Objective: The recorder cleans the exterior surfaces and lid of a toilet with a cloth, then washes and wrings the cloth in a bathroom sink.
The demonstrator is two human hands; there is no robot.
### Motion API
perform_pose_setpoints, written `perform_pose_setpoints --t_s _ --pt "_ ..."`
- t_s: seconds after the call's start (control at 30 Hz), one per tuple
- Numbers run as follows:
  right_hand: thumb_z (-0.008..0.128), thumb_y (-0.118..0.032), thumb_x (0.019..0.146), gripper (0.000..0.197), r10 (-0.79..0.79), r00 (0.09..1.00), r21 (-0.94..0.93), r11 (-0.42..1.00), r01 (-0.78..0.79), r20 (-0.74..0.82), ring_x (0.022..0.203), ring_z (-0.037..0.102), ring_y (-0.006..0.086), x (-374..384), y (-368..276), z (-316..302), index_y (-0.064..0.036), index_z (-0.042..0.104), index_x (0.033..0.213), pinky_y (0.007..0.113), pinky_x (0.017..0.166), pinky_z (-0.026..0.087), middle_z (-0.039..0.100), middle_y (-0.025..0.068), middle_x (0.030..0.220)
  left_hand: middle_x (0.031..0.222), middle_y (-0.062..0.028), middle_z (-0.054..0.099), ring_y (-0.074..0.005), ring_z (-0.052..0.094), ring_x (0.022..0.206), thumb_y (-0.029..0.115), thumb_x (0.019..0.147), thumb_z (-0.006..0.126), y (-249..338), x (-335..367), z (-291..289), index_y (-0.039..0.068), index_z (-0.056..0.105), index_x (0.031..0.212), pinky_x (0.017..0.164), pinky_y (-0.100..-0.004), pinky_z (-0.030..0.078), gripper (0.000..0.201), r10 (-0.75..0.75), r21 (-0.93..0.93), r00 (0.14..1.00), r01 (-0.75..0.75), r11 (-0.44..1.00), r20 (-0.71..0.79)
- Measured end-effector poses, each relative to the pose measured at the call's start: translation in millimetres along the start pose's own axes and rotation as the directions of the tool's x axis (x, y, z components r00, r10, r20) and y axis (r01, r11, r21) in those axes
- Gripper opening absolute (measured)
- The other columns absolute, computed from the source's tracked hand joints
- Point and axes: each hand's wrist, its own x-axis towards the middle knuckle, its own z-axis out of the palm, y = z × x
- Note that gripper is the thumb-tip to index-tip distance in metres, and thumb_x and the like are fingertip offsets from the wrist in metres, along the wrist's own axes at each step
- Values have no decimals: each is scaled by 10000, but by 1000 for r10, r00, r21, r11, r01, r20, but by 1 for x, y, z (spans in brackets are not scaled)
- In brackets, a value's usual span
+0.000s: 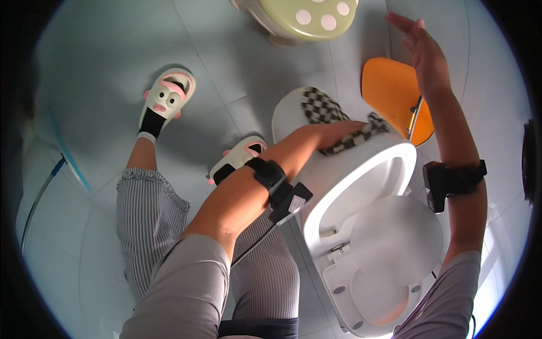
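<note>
Head view: left hand (351,128) at black-and-white checkered cloth (320,107), white ceramic toilet's (357,179) front; grip hidden, can't tell. Right hand (430,59) empty, fingers extended. Press cloth flat.

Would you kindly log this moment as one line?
left hand: amid checkered cloth on toilet, grip hidden | right hand: raised, open, empty | green stool: on floor

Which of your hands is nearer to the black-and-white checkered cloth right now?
Left. The left hand is at the cloth, mostly hidden by it; the right hand is apart from it, farther right, past the orange rounded panel.
</note>
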Motion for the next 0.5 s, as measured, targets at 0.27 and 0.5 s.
perform_pose_setpoints --t_s 0.27,0.5 --pt "175 -394 954 508 80 997 103 992 -80 1 1294 282 208 10 -8 11 -93 442 1265 416 1076 111 460 67 1298 1465 -17 154 -248 184 1331 -76 715 574 -2 0 -12 201 329 1349 1041 -529 239 735 -301 240 953 287 927 24" --pt "157 -433 944 539 12 986 93 995 -27 165 1287 323 194 25 5 -14 -121 407 1306 393 1081 149 422 67 1340 1440 -42 140 -341 118 1323 78 700 672 -107 -18 8 303 364 1312 910 -684 302 721 -437 343 766 616 709 -472"
